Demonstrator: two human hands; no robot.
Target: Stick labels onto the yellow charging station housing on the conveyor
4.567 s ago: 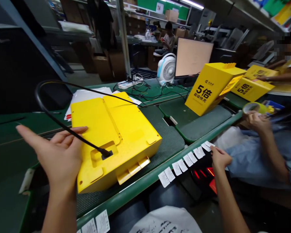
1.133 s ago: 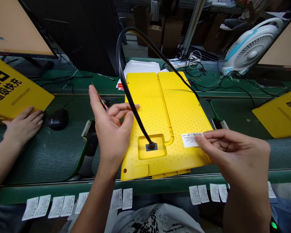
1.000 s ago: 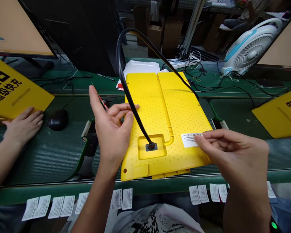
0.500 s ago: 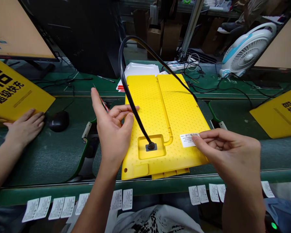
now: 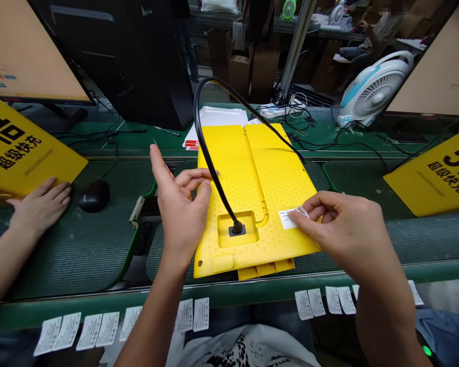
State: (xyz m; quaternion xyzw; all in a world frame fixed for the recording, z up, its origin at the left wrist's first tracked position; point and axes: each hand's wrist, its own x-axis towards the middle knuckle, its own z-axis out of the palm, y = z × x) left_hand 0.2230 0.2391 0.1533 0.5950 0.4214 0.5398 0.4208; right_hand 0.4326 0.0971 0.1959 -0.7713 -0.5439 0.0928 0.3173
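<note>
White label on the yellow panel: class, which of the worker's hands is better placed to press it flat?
Probably right. The right hand has its fingertips on the white label; the left hand sits at the left edge of the yellow panel, by the black cable.

— Look at the yellow cover (image 5: 252, 173). Hard plastic, a bit dull, with tiny dots all over.
— And the black cord (image 5: 208, 158)?
— Smooth, like rubber, a little shiny.
— The white sticker (image 5: 286, 219)?
— Thin paper, flat and smooth, with small print.
— And the green mat (image 5: 80, 244)?
— Rough and ribbed, dull, like rubber.
— The fan (image 5: 371, 92)?
— Shiny white and blue plastic.
</note>
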